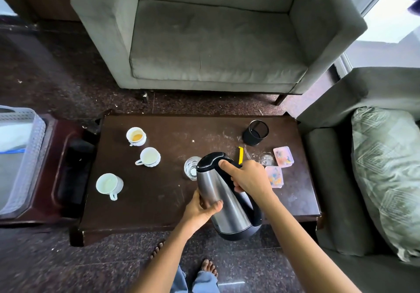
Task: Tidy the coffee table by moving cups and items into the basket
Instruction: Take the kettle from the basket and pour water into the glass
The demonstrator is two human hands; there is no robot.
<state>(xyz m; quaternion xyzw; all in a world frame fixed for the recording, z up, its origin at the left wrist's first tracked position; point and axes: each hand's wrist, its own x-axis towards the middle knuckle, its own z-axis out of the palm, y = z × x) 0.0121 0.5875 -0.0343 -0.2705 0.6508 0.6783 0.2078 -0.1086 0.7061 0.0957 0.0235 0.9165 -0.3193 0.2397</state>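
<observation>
Stock at this moment, every place given from the kettle:

- Armchair [216, 42], grey, empty, far behind the kettle, off the tabletop
- Tabletop [159, 201], dark wood, scratched; the kettle's base hangs past its near edge
- Basket [27, 156], pale slotted plastic, well to the left of the kettle on a dark side tray; cut by the frame edge, it seems to hold only a white and blue lining, though the view is too partial to be sure
- Kettle [220, 192], steel body, black lid and handle, tilted and held clear of the tabletop
- Right hand [247, 179], wrapped round the black handle, thumb pressed on the lid end
- Left hand [200, 211], cupped against the steel wall, fingers curled behind, thumb in front
- Pen holder [255, 133], black mesh, empty, behind and right of the kettle
- Three white cups, all left of the kettle: nearest cup [109, 184]; middle cup [148, 157]; farthest cup [136, 136] with an orange residue inside
- Clear glass [191, 167], touching the kettle's outline at its left shoulder, partly hidden
- Second glass [266, 158], just right of it, faint
- Two pink patterned cards [283, 156], right of the kettle, one partly under the right hand
- Yellow strip [241, 155], just behind the handle

Progress, as judged: early. Nothing from the tabletop sits visibly in the basket; the kettle is in hand, and the cups, glasses, holder, cards and strip are all left to move
</observation>
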